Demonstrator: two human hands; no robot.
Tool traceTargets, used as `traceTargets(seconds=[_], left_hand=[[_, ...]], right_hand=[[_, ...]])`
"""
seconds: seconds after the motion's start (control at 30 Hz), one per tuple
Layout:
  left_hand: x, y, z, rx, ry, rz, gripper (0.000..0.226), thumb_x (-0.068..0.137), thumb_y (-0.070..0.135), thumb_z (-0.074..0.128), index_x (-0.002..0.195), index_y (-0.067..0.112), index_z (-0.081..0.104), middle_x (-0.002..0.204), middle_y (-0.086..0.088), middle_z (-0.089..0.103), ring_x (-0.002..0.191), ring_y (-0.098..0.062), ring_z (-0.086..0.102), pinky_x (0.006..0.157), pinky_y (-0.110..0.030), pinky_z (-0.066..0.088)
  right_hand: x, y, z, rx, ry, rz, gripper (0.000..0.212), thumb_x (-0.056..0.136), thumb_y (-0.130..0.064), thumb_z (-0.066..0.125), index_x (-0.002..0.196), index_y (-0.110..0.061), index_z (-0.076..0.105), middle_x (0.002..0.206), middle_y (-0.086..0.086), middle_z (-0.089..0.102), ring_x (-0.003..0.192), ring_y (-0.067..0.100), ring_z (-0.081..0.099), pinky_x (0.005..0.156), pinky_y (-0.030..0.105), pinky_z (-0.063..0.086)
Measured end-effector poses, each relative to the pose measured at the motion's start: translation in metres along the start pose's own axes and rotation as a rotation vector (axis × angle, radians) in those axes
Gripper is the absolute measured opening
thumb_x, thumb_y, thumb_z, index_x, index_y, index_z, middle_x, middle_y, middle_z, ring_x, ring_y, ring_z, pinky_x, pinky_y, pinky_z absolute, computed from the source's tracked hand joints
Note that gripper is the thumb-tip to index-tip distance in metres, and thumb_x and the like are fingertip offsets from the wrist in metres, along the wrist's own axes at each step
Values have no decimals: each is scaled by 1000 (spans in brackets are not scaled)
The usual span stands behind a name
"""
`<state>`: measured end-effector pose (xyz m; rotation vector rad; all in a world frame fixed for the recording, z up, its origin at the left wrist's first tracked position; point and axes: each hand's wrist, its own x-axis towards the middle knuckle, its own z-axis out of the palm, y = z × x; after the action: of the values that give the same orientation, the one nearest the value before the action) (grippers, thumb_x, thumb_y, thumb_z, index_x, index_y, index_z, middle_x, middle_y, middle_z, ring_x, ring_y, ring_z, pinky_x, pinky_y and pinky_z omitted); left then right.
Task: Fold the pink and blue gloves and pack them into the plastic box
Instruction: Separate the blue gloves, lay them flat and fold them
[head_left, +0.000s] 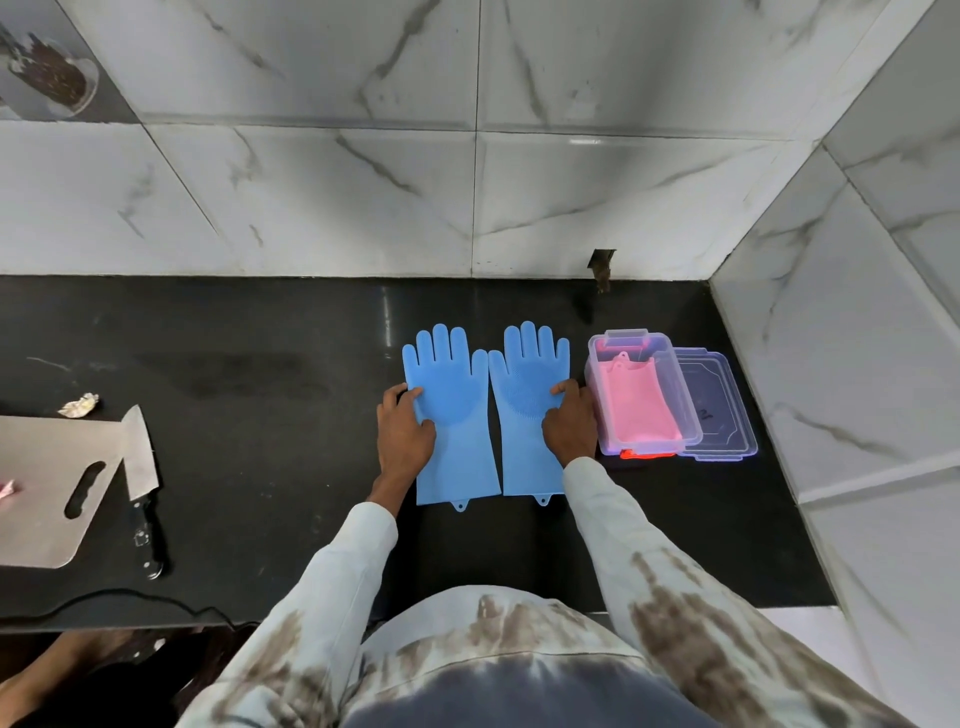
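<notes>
Both hands lie flat with straight fingers on my view's centre: left hand (404, 428) presses the outer edge of the left blue glove (453, 415), right hand (570, 423) presses the outer edge of the right blue glove (527, 410); neither grips anything. Black surface (234, 415): carries every item listed below, backed by marbled wall tiles (311, 197). Grey cutting board (47, 488): far left, with a cleaver (141, 467) lying against its right edge. Blue gloves: unfolded, palms up, side by side, fingers toward the wall, cuffs toward me. Plastic box (675, 395): just right of my right hand, lid off. Clear lid (727, 410): flat beside the box, partly under it. Pink gloves (636, 405): folded, inside the box. Crumpled scrap (79, 405): behind the board.
</notes>
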<state>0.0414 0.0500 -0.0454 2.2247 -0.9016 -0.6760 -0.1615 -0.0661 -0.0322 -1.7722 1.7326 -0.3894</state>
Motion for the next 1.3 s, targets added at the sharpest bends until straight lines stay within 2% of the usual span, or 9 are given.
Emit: traceTargets(seconds=[0.13,0.37,0.53,0.63,0.7,0.9,1.07,1.17,1.3], left_hand=[[2,2,-1,15,0,0,49,102,7,62,150,10,54,158,-6,43,145,-26,47,122,-44,48],[8,6,-5,41,-6,-3,45,102,11,65,145,10,55,151,-8,44,136,-27,56,111,-43,56],[7,7,-3,31,14,-7,44,103,13,65,146,9,55,152,-9,45,137,-27,55,115,-42,54],[8,6,-4,16,11,-13,44,104,13,64,146,10,56,152,-10,45,135,-28,57,115,-44,54],[9,4,-6,-1,-2,-15,44,104,13,64,147,9,56,152,-9,45,132,-29,59,114,-45,55],[12,-3,-3,-4,-10,-1,44,104,12,65,146,8,56,151,-8,45,133,-27,59,117,-44,53],[13,-7,1,12,-3,15,43,103,15,66,145,10,56,151,-8,44,135,-27,56,116,-44,53],[13,-8,3,8,10,15,42,103,16,66,144,12,56,150,-7,44,135,-26,55,116,-43,53],[14,-8,6,-19,24,4,40,103,17,67,142,14,58,149,-6,46,133,-25,58,114,-43,55]], right_hand=[[1,1,-1,30,2,-7,33,104,-5,58,136,-14,54,138,8,59,127,28,61,112,34,54],[1,-2,0,87,-12,16,33,106,-3,54,137,-12,57,142,12,54,129,31,59,109,32,49],[0,0,0,170,10,19,33,105,-2,56,137,-10,61,149,6,51,135,25,57,106,20,42],[1,-1,-1,226,-5,-6,33,106,-3,55,137,-11,61,151,5,50,140,24,54,118,29,44],[2,-4,-4,243,-17,-23,35,105,-3,55,139,-13,60,151,4,51,140,23,53,119,32,44],[4,-6,-3,182,-65,-111,46,100,4,52,143,-13,58,149,7,51,139,22,52,104,18,37],[8,2,7,110,-108,-60,39,103,1,54,141,-7,59,150,9,45,139,26,54,117,25,41],[10,6,11,113,-114,-18,38,104,0,53,141,-6,58,151,9,43,138,27,54,113,20,37],[10,3,14,105,-104,-11,41,104,-3,55,144,-9,55,154,7,42,140,26,54,120,28,40]])
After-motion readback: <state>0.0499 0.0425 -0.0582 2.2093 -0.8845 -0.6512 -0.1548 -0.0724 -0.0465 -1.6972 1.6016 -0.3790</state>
